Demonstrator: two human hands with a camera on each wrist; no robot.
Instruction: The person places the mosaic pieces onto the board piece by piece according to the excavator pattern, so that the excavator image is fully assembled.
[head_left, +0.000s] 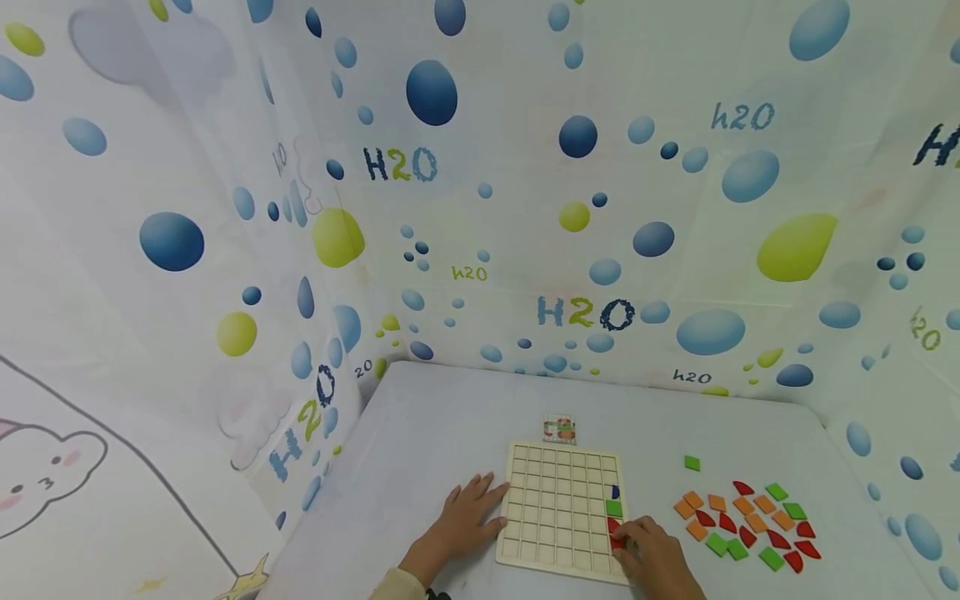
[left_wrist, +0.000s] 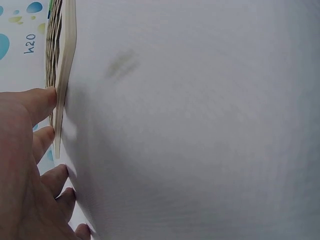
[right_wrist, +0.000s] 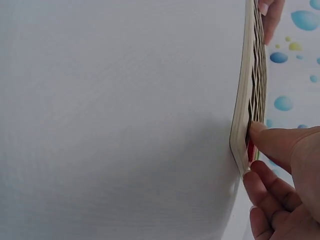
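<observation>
Red piece [head_left: 614,543] in the rightmost column of the board [head_left: 551,512], on the near side of the green square [head_left: 613,507]. Best squared up, then pressed flat, with the left grip [head_left: 471,518], released and fingers spread, steadying the board's left edge. Between thumb and fingertip of the right grip [head_left: 651,550], touching, seemingly lightly pinched.
</observation>
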